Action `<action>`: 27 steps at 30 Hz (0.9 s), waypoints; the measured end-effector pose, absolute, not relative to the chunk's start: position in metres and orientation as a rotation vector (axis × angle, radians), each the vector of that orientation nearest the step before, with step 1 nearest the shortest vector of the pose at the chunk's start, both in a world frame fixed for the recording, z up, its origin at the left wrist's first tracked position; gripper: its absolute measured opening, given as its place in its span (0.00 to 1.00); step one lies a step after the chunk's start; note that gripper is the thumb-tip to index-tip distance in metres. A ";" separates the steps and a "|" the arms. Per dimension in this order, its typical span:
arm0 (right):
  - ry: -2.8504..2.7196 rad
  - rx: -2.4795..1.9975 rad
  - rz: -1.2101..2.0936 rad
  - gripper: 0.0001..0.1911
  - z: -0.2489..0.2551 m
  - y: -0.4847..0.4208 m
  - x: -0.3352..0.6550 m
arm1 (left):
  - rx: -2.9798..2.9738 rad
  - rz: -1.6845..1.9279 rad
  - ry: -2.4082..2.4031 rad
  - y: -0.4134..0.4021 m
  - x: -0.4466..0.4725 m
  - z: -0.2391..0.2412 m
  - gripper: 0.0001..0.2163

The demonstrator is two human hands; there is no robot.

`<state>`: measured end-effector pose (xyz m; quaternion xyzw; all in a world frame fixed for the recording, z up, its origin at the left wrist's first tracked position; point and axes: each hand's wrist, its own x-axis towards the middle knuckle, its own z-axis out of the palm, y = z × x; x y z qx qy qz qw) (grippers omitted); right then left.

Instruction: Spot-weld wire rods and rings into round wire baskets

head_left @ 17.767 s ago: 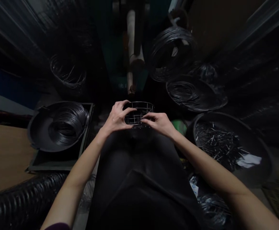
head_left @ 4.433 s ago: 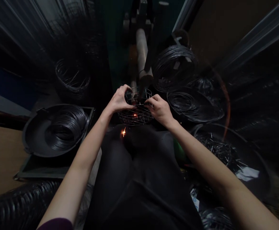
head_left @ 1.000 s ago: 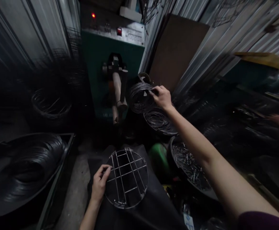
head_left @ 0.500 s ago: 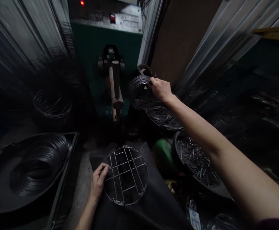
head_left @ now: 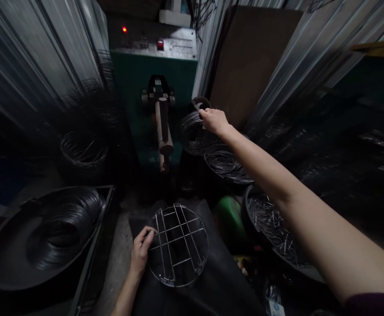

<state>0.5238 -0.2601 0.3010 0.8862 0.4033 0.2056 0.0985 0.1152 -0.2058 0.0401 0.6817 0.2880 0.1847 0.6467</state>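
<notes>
My left hand (head_left: 141, 248) pinches the left rim of a round wire rack (head_left: 179, 237), a hoop crossed by a grid of thin rods. The rack lies over the dark cloth (head_left: 221, 272) on my lap. My right hand (head_left: 214, 121) reaches far forward, fingers closed at the top of a hanging bundle of wire rings (head_left: 192, 131). What sits in those fingers is too dark to make out. Just left of the bundle, a green machine (head_left: 126, 83) carries a thick metal electrode arm (head_left: 163, 127).
At left, a large black basin (head_left: 4, 254) holds stacked wire rings (head_left: 70, 219). More wire rings (head_left: 226, 163) lie below my right forearm, beside a tub of short metal rods (head_left: 271, 224). A green rounded object (head_left: 230, 215) stands right of my lap. A brown board (head_left: 251, 61) leans behind.
My right hand has shifted slightly left and up along the ring bundle. The view has tilted a little upward. My left hand keeps its hold on the rack.
</notes>
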 end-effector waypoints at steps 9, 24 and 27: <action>1.204 2.622 0.598 0.22 0.305 -0.248 0.516 | 1.538 0.411 0.635 -0.206 0.115 0.040 0.19; 1.220 2.759 0.630 0.21 0.292 -0.262 0.530 | 1.527 0.378 0.606 -0.205 0.114 0.032 0.19; 1.250 2.778 0.582 0.21 0.297 -0.268 0.542 | 1.519 0.382 0.617 -0.206 0.114 0.034 0.19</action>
